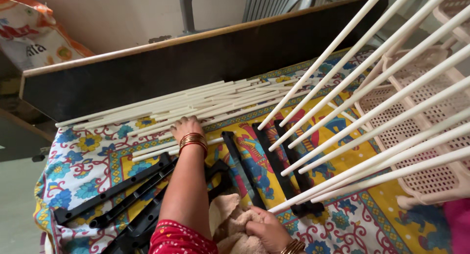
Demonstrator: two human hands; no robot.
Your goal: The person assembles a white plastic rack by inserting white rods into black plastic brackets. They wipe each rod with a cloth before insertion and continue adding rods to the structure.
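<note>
The left hand (186, 127) reaches forward, palm down, fingers curled over the near edge of a loose pile of white rods (171, 104); it seems to be closing on one or two of them, though the fingertips are hidden behind the knuckles. Orange-red bangles (193, 141) ring its wrist. The right hand (267, 230) sits low at the bottom edge, clenched around a beige cloth (230, 224) bunched against the body. The rods lie side by side along the far edge of a bright floral sheet (88, 161), just before a dark board (147, 73) with a pale wooden top. Black plastic bars (122, 190) lie on the sheet to the left of the forearm, some passing beneath it, and more black bars (281, 161) lie to its right. Over these, from the upper right, slants a fan of long white rods fixed in a rack (372, 87), their free ends hanging above the sheet. Under that rack rests a pale pink perforated basket (431, 136). A printed bag (29, 34) stands at the upper left, beyond the board.
</note>
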